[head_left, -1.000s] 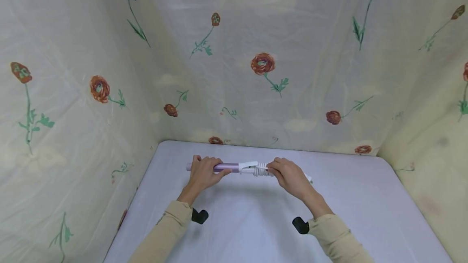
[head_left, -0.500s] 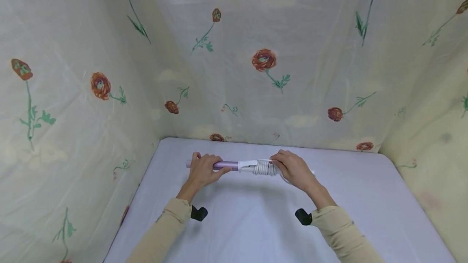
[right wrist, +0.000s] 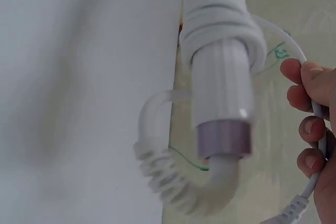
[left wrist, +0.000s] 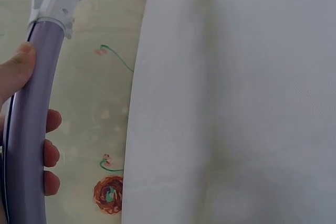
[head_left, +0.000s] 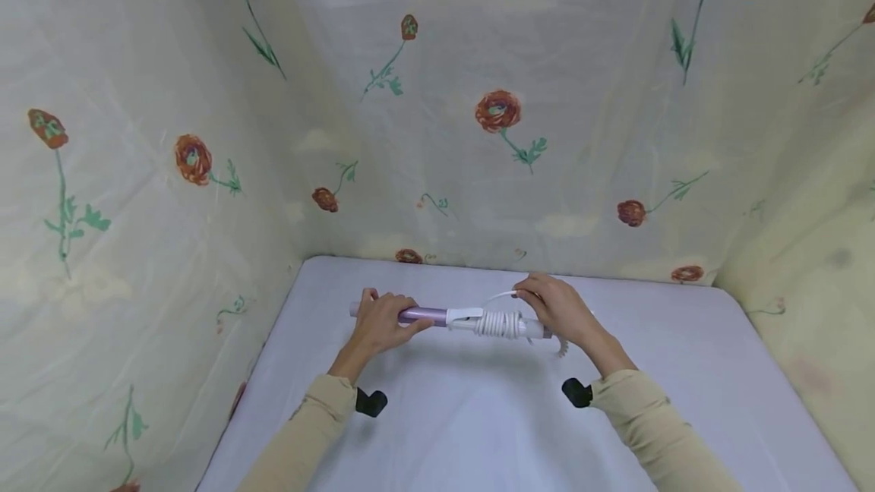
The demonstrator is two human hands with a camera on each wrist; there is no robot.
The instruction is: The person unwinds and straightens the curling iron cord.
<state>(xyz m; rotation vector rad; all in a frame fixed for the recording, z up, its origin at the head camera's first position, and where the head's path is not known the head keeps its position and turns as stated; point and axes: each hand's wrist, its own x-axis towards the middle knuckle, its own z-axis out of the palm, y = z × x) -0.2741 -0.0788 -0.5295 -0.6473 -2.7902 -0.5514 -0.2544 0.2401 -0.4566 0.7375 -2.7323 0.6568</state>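
Note:
A curling iron with a purple barrel (head_left: 425, 315) and a white handle (right wrist: 220, 82) is held level above the table. My left hand (head_left: 379, 323) grips the barrel, thumb on one side and fingers wrapped round the other in the left wrist view. White cord (head_left: 497, 323) lies in several coils round the handle. To the right, my right hand (head_left: 555, 308) pinches the loose stretch of cord (right wrist: 286, 38), which also runs through its curled fingers. At the handle's end sit a purple ring (right wrist: 224, 139) and a bent, ribbed cord sleeve (right wrist: 165, 177).
The white table (head_left: 437, 431) spreads beneath both hands. Flower-patterned cloth walls (head_left: 424, 135) stand behind it and at both sides. A black wrist mount shows at each cuff, the left mount (head_left: 371, 402) and the right mount (head_left: 577, 392).
My right hand has moved slightly right and up, drawing the cord out from the coils. More wraps and the handle's end now show. My left hand keeps its hold on the barrel.

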